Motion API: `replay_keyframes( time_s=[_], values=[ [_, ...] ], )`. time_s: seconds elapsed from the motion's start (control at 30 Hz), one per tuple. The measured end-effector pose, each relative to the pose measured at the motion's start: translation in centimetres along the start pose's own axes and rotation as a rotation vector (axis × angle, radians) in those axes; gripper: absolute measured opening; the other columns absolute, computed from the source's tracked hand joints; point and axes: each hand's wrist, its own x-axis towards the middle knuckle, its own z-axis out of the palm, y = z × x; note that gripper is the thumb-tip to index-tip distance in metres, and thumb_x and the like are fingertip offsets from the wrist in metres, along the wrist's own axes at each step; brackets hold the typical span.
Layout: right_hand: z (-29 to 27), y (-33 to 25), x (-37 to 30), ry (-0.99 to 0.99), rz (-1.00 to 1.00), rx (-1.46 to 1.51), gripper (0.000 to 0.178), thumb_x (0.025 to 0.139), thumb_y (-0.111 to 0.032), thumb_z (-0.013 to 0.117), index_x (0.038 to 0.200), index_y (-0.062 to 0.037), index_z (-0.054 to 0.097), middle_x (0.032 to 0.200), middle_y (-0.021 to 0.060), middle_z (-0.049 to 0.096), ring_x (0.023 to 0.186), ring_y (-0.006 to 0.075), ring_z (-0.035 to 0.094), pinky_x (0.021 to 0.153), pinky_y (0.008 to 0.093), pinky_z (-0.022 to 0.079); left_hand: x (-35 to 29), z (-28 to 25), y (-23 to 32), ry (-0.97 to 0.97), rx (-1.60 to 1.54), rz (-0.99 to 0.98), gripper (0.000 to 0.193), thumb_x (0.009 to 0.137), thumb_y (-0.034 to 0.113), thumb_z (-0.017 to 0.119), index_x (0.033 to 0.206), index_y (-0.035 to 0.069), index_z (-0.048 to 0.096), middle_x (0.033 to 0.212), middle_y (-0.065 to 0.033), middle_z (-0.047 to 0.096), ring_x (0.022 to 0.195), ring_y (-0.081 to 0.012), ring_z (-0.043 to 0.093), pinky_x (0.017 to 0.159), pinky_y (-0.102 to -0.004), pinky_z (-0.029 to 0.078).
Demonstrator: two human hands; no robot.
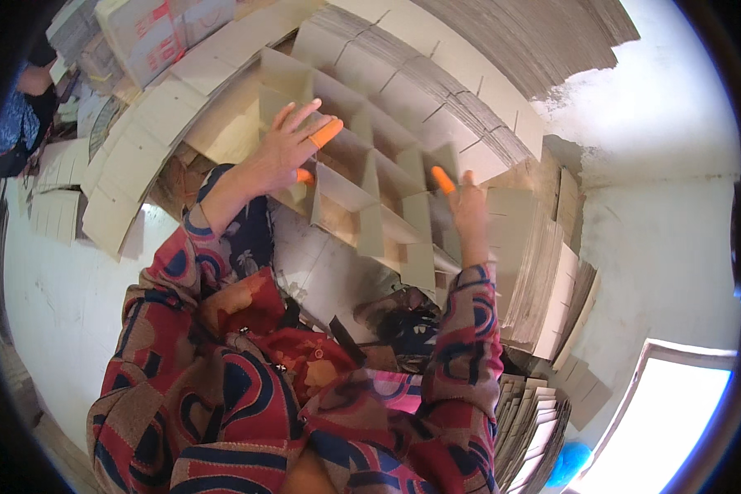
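Note:
A grid of interlocking grey-brown cardboard dividers (370, 229) stands in front of me, its upright strips crossing to form several cells. Orange covers sit on the thumb and one finger of my left hand (284, 152), which is spread over the grid's left side. Its thumb is beside an upright strip; whether they touch I cannot tell. At the grid's right edge is my right hand (469, 210), slightly blurred, with an orange-covered digit stretched toward the strips. Its fingers look apart, and nothing shows between them.
Slotted cardboard sheets (424, 78) are stacked beyond the grid, with another stack (523, 263) to the right. More slotted strips (144, 144) lie at the left. A printed carton (152, 37) stands far left, near another person's blue-patterned clothing (16, 123). A blue bag (570, 463) is low right.

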Motion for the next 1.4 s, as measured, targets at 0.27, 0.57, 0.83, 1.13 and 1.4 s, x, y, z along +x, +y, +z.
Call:
replay_keyframes(
  time_s=[0.27, 0.57, 0.83, 1.13, 1.4],
  values=[
    [1.3, -7.5, -8.2, -0.185, -0.263, -0.08, 0.021, 0.086, -0.026, 0.059, 0.092, -0.006, 0.055, 0.075, 0.0165, 0.065, 0.071, 0.035, 0.064, 0.063, 0.045, 0.048, 7.1, 3.3, -4.0, -0.261, -0.016, 0.202, 0.042, 0.069, -0.003, 0.063, 0.108, 0.012, 0.064, 0.12, -0.0056, 0.061, 0.121, -0.0253, 0.049, 0.107, -0.0444, 0.028],
    [-10.3, -9.4, -8.3, 0.549, -0.281, -0.225, 0.036, 0.076, -0.004, 0.063, 0.112, -0.0006, 0.057, 0.109, 0.0149, 0.06, 0.103, 0.0282, 0.058, 0.084, 0.0435, 0.046, 5.6, -5.8, 1.2, 0.252, 0.094, 0.376, 0.038, 0.065, 0.005, 0.07, 0.102, 0.002, 0.065, 0.102, -0.0108, 0.065, 0.092, -0.0297, 0.058, 0.075, -0.0395, 0.049],
    [-8.4, -1.4, -10.9, 0.662, -0.179, -0.247, 0.035, 0.083, -0.005, 0.06, 0.117, -0.0006, 0.055, 0.116, 0.0141, 0.057, 0.109, 0.0289, 0.053, 0.096, 0.0431, 0.039, -5.5, -10.7, -9.8, 0.517, 0.681, -0.083, 0.046, 0.078, -0.002, 0.058, 0.123, 0.004, 0.058, 0.123, -0.0089, 0.06, 0.1, -0.0319, 0.058, 0.086, -0.0392, 0.046],
    [-2.3, 14.2, -15.3, 0.331, 0.404, -0.363, 0.035, 0.088, -0.013, 0.055, 0.121, -0.0033, 0.049, 0.104, 0.0112, 0.06, 0.1, 0.0301, 0.054, 0.082, 0.0433, 0.043, -17.0, -8.0, -23.9, -0.058, 1.039, -0.61, 0.041, 0.092, 0.021, 0.053, 0.131, 0.008, 0.05, 0.124, -0.0121, 0.059, 0.108, -0.0337, 0.054, 0.089, -0.0455, 0.044],
    [-4.0, 17.4, -16.9, 0.319, 0.608, -0.218, 0.022, 0.089, -0.022, 0.057, 0.105, -0.0076, 0.052, 0.095, 0.0138, 0.062, 0.093, 0.0335, 0.059, 0.069, 0.0482, 0.049, -13.5, -10.2, -18.8, -0.054, 0.695, -0.706, 0.036, 0.092, 0.021, 0.054, 0.124, 0.006, 0.058, 0.117, -0.0171, 0.061, 0.104, -0.0352, 0.057, 0.087, -0.0426, 0.047]
  ],
)
